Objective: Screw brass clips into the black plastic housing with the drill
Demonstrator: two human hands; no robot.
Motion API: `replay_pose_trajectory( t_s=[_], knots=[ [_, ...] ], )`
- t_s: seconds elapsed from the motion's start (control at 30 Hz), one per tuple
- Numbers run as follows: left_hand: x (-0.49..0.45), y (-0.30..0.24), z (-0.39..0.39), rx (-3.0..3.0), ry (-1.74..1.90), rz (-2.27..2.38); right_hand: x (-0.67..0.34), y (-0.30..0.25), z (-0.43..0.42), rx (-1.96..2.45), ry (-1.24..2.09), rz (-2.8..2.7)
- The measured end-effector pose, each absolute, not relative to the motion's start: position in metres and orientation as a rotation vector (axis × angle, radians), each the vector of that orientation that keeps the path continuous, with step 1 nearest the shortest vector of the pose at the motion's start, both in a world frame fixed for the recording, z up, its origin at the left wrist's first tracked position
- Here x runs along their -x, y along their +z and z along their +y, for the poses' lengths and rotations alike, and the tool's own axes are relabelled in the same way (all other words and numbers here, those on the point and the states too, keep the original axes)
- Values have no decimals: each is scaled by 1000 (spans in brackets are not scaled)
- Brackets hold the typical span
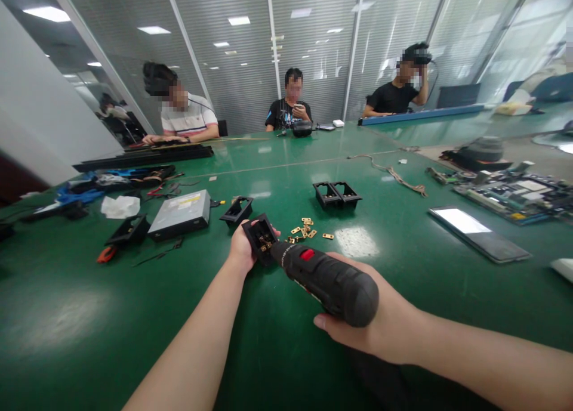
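One black housing (259,237) in left hand (241,247)

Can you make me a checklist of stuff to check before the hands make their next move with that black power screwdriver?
1. Left hand has a grip on the black plastic housing: ok.
2. Right hand is wrapped around the power screwdriver: ok.
3. The screwdriver's nose points at the housing's open side: ok.
4. Its tip sits squarely on a screw: cannot tell, the nose end hides that spot.
5. Loose brass plates are all in one tidy pile: not ok, they are scattered and one lies off to the right.
6. Smartphone is apart from both hands: ok, it lies on the table further right.
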State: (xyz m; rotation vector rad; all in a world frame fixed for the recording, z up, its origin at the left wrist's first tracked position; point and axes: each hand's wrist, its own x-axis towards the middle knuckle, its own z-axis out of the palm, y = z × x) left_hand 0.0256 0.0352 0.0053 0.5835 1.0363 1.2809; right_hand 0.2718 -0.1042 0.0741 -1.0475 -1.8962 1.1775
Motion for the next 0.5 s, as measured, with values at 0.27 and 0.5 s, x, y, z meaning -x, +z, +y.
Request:
replay_pose_trajectory(
  t_s=[0.27, 0.5],
  knots=[
    [-27, 6, 34, -605, 1286, 1035, -279, 71, -101, 998, 1415, -1905],
    [-27, 8, 33, -579, 1281, 1025, -275, 46, -100, 837, 1972, -1395]
  ],
)
